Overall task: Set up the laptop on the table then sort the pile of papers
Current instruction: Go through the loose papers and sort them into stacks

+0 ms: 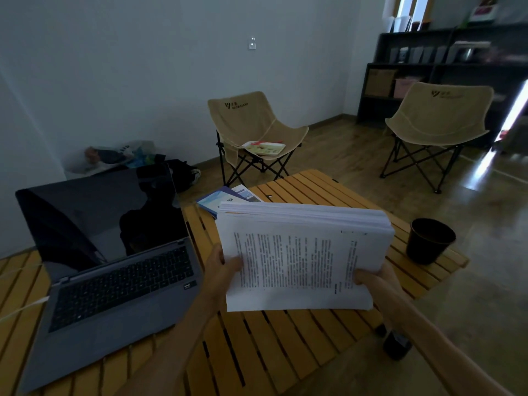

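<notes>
A grey laptop (114, 267) stands with its lid up and its screen dark on the left part of the yellow slatted table (285, 352). Above the table's middle a thick pile of printed papers (300, 252) is held up by both hands. My left hand (221, 268) grips the pile's left edge, thumb on the top sheet. On the right edge my right hand (374, 281) grips it the same way.
Blue booklets (225, 200) lie on the table behind the pile. A black cup (430, 241) stands near the table's right edge. A white cable (23, 308) runs to the laptop's left side. Two beige folding chairs (254, 132) stand beyond the table.
</notes>
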